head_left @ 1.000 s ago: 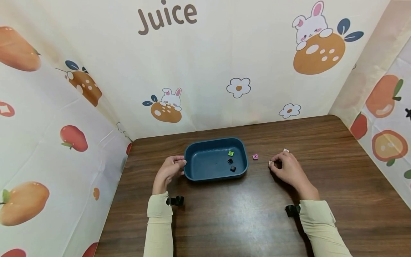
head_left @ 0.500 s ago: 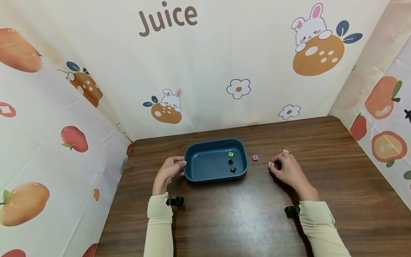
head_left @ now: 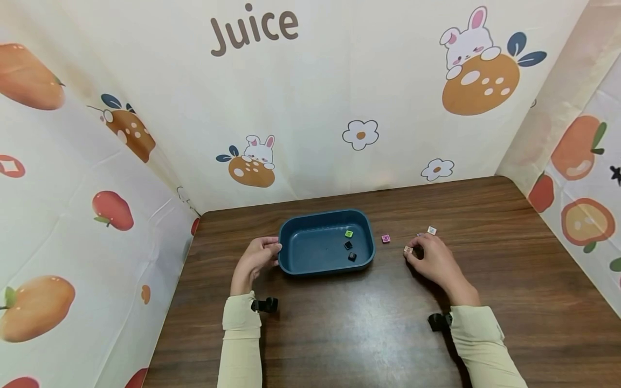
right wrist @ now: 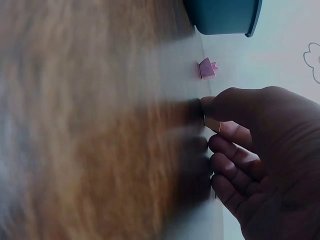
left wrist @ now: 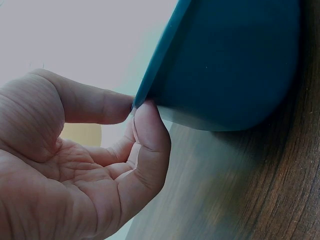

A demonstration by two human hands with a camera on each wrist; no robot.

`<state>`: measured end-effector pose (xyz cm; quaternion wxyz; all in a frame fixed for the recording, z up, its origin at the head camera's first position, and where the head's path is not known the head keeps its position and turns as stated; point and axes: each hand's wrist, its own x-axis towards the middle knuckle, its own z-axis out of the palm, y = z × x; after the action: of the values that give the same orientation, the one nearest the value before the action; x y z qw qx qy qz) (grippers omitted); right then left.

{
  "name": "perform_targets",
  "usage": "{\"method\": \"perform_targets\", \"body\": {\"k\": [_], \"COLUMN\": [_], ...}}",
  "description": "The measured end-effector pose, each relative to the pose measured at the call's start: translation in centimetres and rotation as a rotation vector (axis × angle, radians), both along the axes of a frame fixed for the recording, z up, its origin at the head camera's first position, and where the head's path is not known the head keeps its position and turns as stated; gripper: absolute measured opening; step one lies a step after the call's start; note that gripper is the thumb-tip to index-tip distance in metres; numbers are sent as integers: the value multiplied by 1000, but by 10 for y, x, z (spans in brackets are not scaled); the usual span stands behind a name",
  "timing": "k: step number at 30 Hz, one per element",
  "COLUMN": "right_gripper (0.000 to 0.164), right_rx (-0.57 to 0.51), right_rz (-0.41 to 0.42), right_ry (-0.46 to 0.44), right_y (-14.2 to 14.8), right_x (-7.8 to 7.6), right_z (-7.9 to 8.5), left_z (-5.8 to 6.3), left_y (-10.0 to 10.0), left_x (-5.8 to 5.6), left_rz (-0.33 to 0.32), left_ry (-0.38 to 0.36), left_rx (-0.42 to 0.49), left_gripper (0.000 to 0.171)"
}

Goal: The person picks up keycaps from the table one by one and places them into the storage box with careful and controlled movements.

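At the left end of a dark blue rectangular tray [head_left: 326,273], my left hand [head_left: 254,262] pinches the rim; the left wrist view shows thumb [left wrist: 107,106] and a bent finger on either side of it. In the tray's right part lie a green keycap [head_left: 349,234] and two black keycaps [head_left: 348,245]. My right hand [head_left: 434,261] is low at the table, right of the tray, pinching a pale keycap [right wrist: 212,123] between thumb and index finger. Beyond its knuckles sits a white keycap [head_left: 432,230], and a small purplish piece [head_left: 420,234], mostly hidden, shows beside the fingers.
A pink keycap [head_left: 385,238] lies on the wooden table [head_left: 339,334] between the tray and my right hand. Fruit-and-rabbit printed curtains [head_left: 315,97] stand behind the table and along both sides. Each wrist carries a black camera mount.
My right hand has shifted slightly left and toward me with the pale keycap, uncovering more of the white keycap and the purplish piece. The left hand stays on the tray's rim.
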<state>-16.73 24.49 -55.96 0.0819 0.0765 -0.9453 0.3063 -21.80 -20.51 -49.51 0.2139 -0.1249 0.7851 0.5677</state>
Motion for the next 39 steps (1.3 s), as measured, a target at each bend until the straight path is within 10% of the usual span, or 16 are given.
{"method": "perform_targets", "body": {"k": [39], "right_gripper": [7], "right_rx": [-64], "right_rz": [-18], "right_ry": [-38], "right_y": [-2], "right_x": [-1], "right_z": [-6], "left_z": [4], "left_y": [-4], "left_x": [4], "left_rz": [-29], "left_ry": [14], "left_rx": [33], "left_gripper": [45]}}
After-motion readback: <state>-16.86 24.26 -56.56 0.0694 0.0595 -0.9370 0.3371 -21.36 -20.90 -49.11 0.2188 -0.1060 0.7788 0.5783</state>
